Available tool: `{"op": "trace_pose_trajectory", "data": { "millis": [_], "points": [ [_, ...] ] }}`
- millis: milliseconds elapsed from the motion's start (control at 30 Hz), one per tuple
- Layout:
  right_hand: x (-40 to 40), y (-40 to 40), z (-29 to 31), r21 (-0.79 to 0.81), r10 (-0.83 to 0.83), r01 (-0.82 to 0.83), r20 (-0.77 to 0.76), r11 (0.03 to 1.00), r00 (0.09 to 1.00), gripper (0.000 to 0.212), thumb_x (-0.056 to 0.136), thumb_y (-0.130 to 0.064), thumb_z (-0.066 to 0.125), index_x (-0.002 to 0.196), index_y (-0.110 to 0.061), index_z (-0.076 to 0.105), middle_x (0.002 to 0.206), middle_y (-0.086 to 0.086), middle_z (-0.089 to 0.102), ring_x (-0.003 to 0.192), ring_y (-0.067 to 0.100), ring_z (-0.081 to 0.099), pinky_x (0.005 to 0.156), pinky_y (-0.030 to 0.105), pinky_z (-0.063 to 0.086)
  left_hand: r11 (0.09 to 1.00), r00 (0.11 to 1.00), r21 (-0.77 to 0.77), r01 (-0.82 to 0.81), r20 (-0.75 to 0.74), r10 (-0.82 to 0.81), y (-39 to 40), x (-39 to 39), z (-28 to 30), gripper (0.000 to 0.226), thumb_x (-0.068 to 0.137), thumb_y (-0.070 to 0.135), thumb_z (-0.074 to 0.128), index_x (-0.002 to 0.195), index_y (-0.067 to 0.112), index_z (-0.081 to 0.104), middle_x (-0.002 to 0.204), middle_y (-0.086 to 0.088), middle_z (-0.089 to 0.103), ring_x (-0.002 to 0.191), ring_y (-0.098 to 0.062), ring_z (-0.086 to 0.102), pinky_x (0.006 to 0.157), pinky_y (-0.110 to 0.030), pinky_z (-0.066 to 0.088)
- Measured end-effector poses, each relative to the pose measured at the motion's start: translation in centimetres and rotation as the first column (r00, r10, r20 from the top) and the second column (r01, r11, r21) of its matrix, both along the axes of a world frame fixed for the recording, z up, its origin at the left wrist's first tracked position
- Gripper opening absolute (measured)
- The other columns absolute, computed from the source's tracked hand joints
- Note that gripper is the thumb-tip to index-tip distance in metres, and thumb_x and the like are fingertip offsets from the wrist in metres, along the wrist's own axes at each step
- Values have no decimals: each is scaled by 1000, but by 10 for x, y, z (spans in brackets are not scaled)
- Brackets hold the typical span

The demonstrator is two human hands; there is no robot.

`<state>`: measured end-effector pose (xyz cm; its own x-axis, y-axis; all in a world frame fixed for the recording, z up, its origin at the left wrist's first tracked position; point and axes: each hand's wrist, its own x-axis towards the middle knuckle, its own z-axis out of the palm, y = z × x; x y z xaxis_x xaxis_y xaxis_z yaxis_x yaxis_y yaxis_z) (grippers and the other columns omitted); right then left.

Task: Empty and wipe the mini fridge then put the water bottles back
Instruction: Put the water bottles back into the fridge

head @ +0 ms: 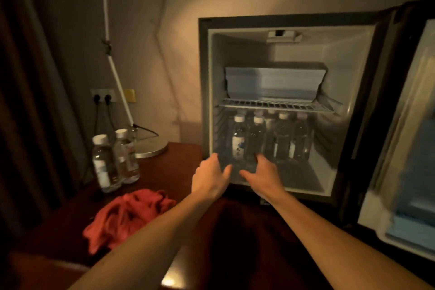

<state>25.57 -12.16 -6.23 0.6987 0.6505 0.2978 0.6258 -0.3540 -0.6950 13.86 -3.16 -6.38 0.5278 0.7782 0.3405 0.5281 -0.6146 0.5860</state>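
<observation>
The mini fridge (289, 106) stood on the dark wood table (179, 155) w/ its door (404, 139) swung wide to the fridge's right. Inside, a wire shelf (277, 105) carried only a pale tray-like box (274, 82); below the shelf, a cluster of water bottles (270, 136) stood upright at the front left of the fridge floor, approx. two rows deep, exact count unclear. Left of the fridge, a red cloth (127, 216) lay crumpled on the table, and beyond it two bottles (115, 160) stood side by side near a lamp base (150, 146).

Step in hand looked like emptying: two out, most inside, cloth unused. Both hands reached into the fridge mouth at the front bottles. Left hand (210, 179) had its fingers spread, not visibly round anything. Right hand (261, 176) was at the base of a front bottle; fingers blurred, can't tell if gripping.

Next move prob. calls for closing on a front bottle each, lifting clear under the shelf, and setting them w/ the pair left of the fridge.
</observation>
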Motion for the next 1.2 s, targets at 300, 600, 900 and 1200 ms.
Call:
{"op": "trace_pose_trajectory", "data": {
  "millis": [300,600,900,1200],
  "points": [
    [-107,75,-6,-154,264,-242,145,958,954,80,82,-43,72,149,-17,35,142,7,52,130,25,49,103,38,45,953,948,121,-277,-125,291,71,-158,-7,48,90,52,57,125,18,51,128,-5,60,120,-28,56,90,-41,47],
    [-149,162,-20,-248,370,-325,163,912,915,82,82,-48,70,150,-19,33,148,5,45,134,25,44,106,36,41,896,894,-16,-444,-79,442,143,-237,-35,50,83,57,61,116,21,52,119,-2,62,111,-26,59,85,-40,51],
    [-167,252,-36,-168,412,-420,-84,892,907,89,80,-38,77,150,-16,29,151,7,40,138,24,38,110,36,34,901,919,-238,-363,69,389,218,-242,-62,92,76,51,76,149,17,30,146,-6,47,129,-25,49,103,-45,45],
    [-170,307,-57,-5,504,-512,-171,859,847,65,70,-34,83,127,-24,52,113,-9,61,106,9,56,86,21,41,922,912,-273,-275,230,340,252,-218,-86,77,48,73,64,111,32,51,108,10,65,102,-12,63,88,-41,56]
  ]
}}
